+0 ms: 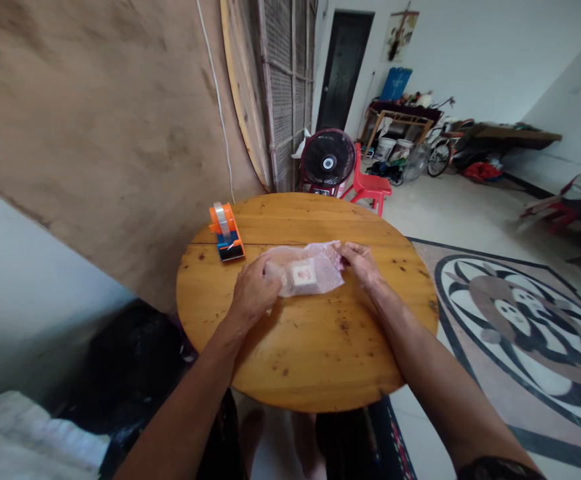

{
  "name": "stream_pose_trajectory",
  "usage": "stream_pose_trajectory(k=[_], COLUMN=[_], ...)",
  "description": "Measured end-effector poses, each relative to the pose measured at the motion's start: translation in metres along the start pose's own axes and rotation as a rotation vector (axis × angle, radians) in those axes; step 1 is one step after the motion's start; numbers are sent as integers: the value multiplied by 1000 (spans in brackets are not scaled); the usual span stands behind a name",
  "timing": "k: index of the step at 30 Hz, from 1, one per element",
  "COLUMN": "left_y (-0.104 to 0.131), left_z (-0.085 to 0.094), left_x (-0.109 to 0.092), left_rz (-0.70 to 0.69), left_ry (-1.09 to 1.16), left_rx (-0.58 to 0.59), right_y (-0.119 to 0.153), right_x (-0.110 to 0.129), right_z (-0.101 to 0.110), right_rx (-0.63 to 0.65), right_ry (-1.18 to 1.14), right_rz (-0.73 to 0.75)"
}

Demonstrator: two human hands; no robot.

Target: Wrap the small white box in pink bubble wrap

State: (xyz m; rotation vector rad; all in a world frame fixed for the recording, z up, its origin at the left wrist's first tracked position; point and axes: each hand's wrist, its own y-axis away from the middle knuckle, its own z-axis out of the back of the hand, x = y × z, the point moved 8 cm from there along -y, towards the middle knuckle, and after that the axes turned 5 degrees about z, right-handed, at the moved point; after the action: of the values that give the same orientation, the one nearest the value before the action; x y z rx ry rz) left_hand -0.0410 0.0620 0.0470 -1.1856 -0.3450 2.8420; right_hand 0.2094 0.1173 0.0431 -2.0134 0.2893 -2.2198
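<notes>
While both hands are on the packet, everything sits over the round wooden table (310, 360), so I'm using that as reference. Translucent wrap (326, 261) lies near the middle of the table, spread left to right, wrinkled. A small pale box (304, 274) shows through or in it, left of the wrap's centre – can't tell how many layers cover it.

Left hand (254, 291): over the table, left of its centre, fingers closed on the wrap's left end beside the box. Right hand (359, 262): right of table centre, thumb and fingers pinching the wrap's far right corner, clear of the box.

Tape dispenser (226, 230), orange and blue with a clear roll, stands on the table near its far-left edge, apart from both hands.

Around the table: black fan (328, 159) past the far edge, red chair (373, 185) past the same edge but further right, dark plastic bag (125, 360) off the left side, panda floor design (525, 320) off the right.
</notes>
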Motion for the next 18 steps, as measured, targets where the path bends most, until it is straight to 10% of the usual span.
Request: stream_pose_trajectory(k=[7, 14, 18], left_y=[8, 25, 29], left_z=[8, -11, -15], left_x=[-7, -20, -14], left_rz=[45, -34, 11], left_ry=[381, 842, 750], left_rx=[56, 638, 697], right_y=[10, 7, 7], right_x=[15, 10, 12], right_z=[-15, -12, -13], right_rx=[181, 159, 167], right_ry=[-201, -270, -275], right_rz=[-22, -63, -48])
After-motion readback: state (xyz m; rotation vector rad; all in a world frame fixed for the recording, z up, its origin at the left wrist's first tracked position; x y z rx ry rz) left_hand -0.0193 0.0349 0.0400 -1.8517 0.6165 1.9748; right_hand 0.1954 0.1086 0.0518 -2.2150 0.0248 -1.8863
